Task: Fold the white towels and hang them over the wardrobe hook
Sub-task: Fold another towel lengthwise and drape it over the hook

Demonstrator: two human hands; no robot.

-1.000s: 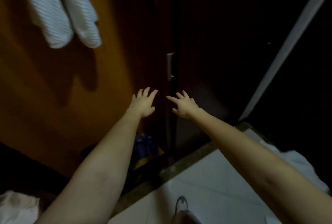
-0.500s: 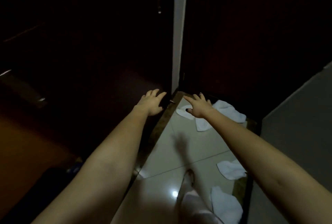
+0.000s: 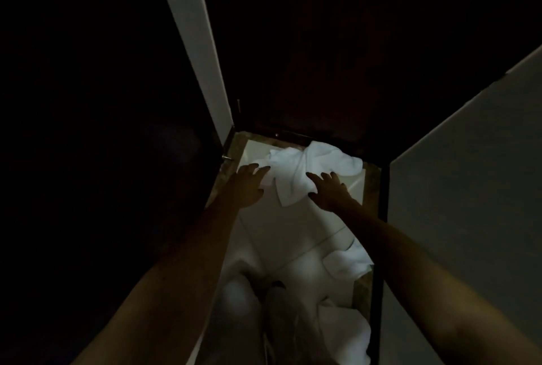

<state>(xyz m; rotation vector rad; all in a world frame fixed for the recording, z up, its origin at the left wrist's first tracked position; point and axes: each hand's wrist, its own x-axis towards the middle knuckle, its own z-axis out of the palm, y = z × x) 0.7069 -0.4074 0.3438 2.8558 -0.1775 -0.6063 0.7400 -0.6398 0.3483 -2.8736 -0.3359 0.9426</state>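
Note:
A crumpled white towel (image 3: 308, 168) lies on the pale tiled floor at the foot of a dark door. Both my arms reach down toward it. My left hand (image 3: 247, 184) hovers over the towel's left edge with fingers spread and holds nothing. My right hand (image 3: 330, 190) is over the towel's lower middle, fingers also spread; I cannot tell whether it touches the cloth. Two more white towels lie nearer me on the right, one (image 3: 349, 260) by the wall and one (image 3: 343, 335) at the bottom. The wardrobe hook is out of view.
The floor strip (image 3: 281, 235) is narrow, between a dark wardrobe side (image 3: 102, 159) on the left and a grey wall (image 3: 469, 188) on the right. A white door frame (image 3: 193, 42) rises at the far left corner. My leg and foot (image 3: 275, 303) stand below.
The view has swung down from the wardrobe door and hanging towels to the floor. Both hands have moved down and forward over the crumpled towel.

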